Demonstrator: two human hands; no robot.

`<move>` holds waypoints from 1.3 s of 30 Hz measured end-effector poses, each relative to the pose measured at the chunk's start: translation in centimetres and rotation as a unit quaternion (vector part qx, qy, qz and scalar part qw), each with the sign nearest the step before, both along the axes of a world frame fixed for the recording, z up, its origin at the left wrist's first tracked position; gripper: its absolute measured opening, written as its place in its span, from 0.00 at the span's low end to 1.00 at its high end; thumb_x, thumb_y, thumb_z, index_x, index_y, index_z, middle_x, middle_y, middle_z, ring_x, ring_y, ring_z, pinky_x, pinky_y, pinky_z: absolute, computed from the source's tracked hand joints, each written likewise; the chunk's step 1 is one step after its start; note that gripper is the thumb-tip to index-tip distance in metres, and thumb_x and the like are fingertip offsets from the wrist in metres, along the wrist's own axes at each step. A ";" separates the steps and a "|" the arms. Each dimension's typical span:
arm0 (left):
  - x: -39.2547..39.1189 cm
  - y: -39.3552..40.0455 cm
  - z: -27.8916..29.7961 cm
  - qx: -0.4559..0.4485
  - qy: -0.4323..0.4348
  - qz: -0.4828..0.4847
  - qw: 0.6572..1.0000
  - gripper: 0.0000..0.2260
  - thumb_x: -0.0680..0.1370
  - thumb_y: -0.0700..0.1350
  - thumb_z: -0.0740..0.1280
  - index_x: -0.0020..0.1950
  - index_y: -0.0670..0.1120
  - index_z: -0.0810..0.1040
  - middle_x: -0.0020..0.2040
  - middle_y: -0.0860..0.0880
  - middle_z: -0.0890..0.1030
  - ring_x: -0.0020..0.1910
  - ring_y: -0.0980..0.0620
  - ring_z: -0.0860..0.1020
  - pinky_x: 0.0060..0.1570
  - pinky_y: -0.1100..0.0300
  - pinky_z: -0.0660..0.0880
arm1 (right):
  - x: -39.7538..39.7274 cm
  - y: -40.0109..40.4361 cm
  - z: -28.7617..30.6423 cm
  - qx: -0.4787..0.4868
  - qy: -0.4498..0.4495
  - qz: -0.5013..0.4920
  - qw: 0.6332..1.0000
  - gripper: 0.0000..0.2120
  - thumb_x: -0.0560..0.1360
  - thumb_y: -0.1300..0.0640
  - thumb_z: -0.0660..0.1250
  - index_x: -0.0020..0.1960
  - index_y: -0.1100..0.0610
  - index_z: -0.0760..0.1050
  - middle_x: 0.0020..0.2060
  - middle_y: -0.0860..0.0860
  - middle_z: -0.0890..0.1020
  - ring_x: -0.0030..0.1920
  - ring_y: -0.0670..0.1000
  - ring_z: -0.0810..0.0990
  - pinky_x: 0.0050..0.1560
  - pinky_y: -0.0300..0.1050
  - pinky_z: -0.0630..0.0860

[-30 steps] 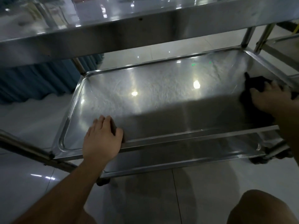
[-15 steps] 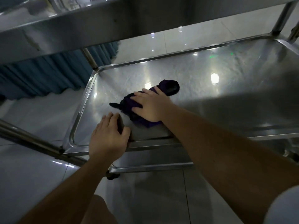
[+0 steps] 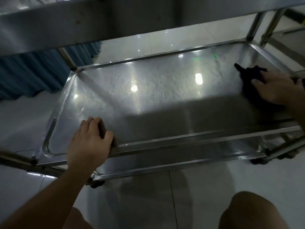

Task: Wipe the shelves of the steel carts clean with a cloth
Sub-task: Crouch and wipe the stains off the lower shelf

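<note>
Head view shows the middle-shelf wipe under way: the right hand presses one dark cloth flat at the shelf's far right end, while the left hand grips its near rim. Next comes a firm sweep leftward, I judge. One cart is plain, with three shelves; a second, at the upper right, seems likely.

Head view, down (close) over shelf

Cloth on shelf's right end, left hand on its near-left rim.
</note>
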State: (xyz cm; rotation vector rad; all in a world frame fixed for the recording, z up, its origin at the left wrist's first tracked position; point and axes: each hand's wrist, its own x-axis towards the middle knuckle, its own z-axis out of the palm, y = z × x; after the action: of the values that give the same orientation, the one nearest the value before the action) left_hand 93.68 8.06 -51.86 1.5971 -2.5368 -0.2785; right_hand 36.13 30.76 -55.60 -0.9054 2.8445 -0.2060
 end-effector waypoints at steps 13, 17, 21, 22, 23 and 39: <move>-0.3 0.1 0.0 -0.009 -0.011 0.007 1.000 0.20 0.82 0.58 0.60 0.69 0.47 0.70 0.68 0.40 0.73 0.67 0.38 0.72 0.68 0.38 0.71 | 21.9 2.0 3.0 -0.020 0.025 0.017 0.999 0.36 0.81 0.31 0.47 0.84 0.48 0.57 0.83 0.48 0.58 0.82 0.54 0.56 0.80 0.62 0.54; -0.1 -0.2 -0.4 -0.010 -0.022 -0.011 1.000 0.25 0.79 0.61 0.53 0.68 0.46 0.71 0.68 0.40 0.75 0.69 0.37 0.72 0.69 0.37 0.71 | 30.9 -1.5 1.8 -0.127 0.079 0.102 0.984 0.31 0.80 0.33 0.52 0.76 0.48 0.72 0.76 0.49 0.73 0.75 0.54 0.71 0.76 0.57 0.62; 0.1 0.0 -0.5 -0.007 -0.022 -0.015 1.000 0.31 0.82 0.62 0.52 0.81 0.46 0.62 0.82 0.42 0.63 0.82 0.39 0.60 0.80 0.42 0.58 | 38.5 -5.0 0.3 -0.219 0.134 0.158 0.953 0.22 0.82 0.39 0.60 0.64 0.51 0.82 0.62 0.48 0.84 0.61 0.54 0.81 0.67 0.54 0.68; 0.2 -0.1 -0.7 -0.009 -0.019 -0.019 1.000 0.32 0.83 0.62 0.52 0.83 0.46 0.60 0.84 0.42 0.61 0.83 0.40 0.58 0.81 0.43 0.56 | 39.7 -5.6 0.0 -0.232 0.148 0.170 0.946 0.21 0.82 0.39 0.61 0.63 0.52 0.82 0.59 0.48 0.85 0.58 0.53 0.81 0.65 0.54 0.69; 0.3 -0.2 -0.9 -0.012 -0.014 -0.024 1.000 0.33 0.82 0.62 0.52 0.83 0.46 0.60 0.84 0.43 0.60 0.83 0.41 0.57 0.81 0.43 0.56 | 40.8 -6.1 -0.3 -0.249 0.160 0.183 0.937 0.20 0.82 0.40 0.63 0.61 0.52 0.83 0.55 0.48 0.86 0.56 0.53 0.81 0.64 0.53 0.69; 4.3 -0.5 -0.6 0.021 0.135 -0.138 0.981 0.25 0.83 0.55 0.63 0.80 0.53 0.68 0.81 0.55 0.65 0.79 0.54 0.64 0.73 0.62 0.59 | 45.8 -4.6 -6.6 -0.162 0.013 0.570 0.805 0.19 0.83 0.38 0.60 0.56 0.51 0.82 0.46 0.47 0.84 0.47 0.51 0.81 0.55 0.54 0.76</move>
State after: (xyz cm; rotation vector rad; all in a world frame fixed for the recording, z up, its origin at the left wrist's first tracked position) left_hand 97.98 7.58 -52.51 1.1253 -2.5431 -0.5416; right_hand 81.89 26.19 -62.23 -2.4435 1.7827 -0.4972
